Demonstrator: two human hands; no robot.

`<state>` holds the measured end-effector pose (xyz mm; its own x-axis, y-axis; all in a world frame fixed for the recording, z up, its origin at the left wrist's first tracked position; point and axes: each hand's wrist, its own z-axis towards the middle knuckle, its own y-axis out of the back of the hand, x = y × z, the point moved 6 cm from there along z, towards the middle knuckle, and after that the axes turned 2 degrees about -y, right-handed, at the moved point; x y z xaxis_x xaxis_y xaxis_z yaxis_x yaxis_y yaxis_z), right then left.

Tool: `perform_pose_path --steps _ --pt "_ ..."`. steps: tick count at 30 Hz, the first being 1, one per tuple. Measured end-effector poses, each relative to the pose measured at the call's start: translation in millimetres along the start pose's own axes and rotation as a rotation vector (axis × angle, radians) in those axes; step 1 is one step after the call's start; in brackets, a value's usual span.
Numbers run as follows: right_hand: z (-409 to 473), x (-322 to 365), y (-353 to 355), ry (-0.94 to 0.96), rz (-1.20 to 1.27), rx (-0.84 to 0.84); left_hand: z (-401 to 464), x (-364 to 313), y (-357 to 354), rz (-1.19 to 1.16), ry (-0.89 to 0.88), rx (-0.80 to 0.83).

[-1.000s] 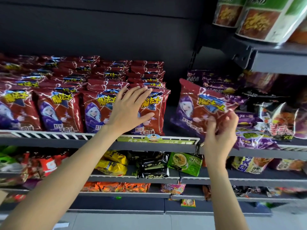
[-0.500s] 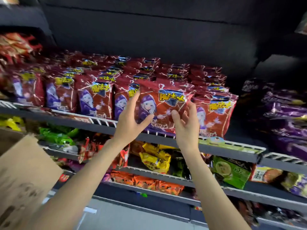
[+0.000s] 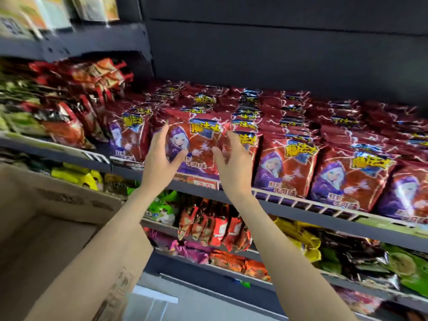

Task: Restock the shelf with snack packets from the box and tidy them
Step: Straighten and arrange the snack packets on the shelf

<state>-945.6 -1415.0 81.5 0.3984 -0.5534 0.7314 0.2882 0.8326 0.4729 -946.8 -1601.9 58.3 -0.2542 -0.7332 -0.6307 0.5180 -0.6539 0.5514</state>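
Note:
A red snack packet with a purple-hooded figure stands upright at the front of a row on the shelf. My left hand lies against its left edge, fingers straight up and thumb across its front. Along its right edge is my right hand, fingers nearly straight and thumb touching the front. Neither hand is curled round it. Several rows of the same red packets fill the shelf to the right and behind. The open cardboard box is at lower left, under my left forearm.
Other red and green snack bags crowd the shelf section to the left. Lower shelves hold yellow, orange, purple and green packets. A white wire rail runs along the shelf front. An upper shelf juts out at top left.
Both hands carried the packet left along the shelf into the front of a row. Their curled grip has loosened to straight fingers at its sides. The view swung left, bringing in the box.

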Motion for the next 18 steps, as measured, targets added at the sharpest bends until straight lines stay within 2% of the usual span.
perform_pose_path --steps 7,12,18 --pt "-2.2 19.4 -64.2 0.064 0.033 0.122 15.8 56.7 15.9 -0.045 0.097 0.011" --pt "-0.8 28.0 -79.8 0.106 0.011 0.124 27.2 63.9 17.5 -0.147 0.096 0.059" --pt "-12.8 24.2 -91.5 0.133 -0.117 0.151 12.4 71.0 13.7 -0.104 0.122 0.087"
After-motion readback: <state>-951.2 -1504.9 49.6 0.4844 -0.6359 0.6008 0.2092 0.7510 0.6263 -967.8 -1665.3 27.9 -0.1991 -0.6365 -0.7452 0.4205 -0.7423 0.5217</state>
